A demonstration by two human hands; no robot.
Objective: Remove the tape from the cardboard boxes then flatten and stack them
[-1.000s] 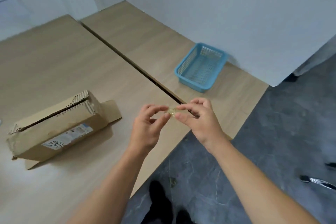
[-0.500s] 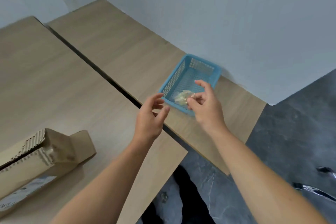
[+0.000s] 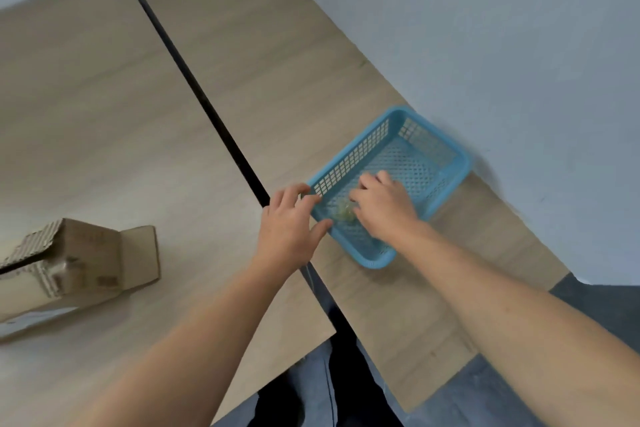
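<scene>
At centre right of the frame, a blue mesh basket (image 3: 433, 163) on the right-hand worktop (image 3: 277, 55), close to a pale wall panel (image 3: 502, 28) filling the upper right. Inside the basket's near end, the right hand (image 3: 384, 204), knuckles up, fingers curled down over a crumpled wad of clear yellowish tape (image 3: 344, 211) on the basket floor; fingertips touching or just beside the wad, grip state impossible to tell through the blur. Just left of the basket, the left hand (image 3: 289, 225), palm down, fingers spread and holding nothing, fingertips at the basket's near-left rim, thumb pointing toward the tape. Between the two worktops, a dark gap running from the upper left centre down to the lower centre, passing under the left wrist. At lower left of the frame, on the left-hand worktop (image 3: 86, 114), a cardboard box (image 3: 69, 263), well apart from the basket, partly cut off by the frame edge; corrugated edges showing along a dark slit on top, one flap (image 3: 140, 256) sticking out to the right, scuffed patches on its side. At the bottom centre, dark trousers and grey floor (image 3: 485, 399) below the worktop edges.
</scene>
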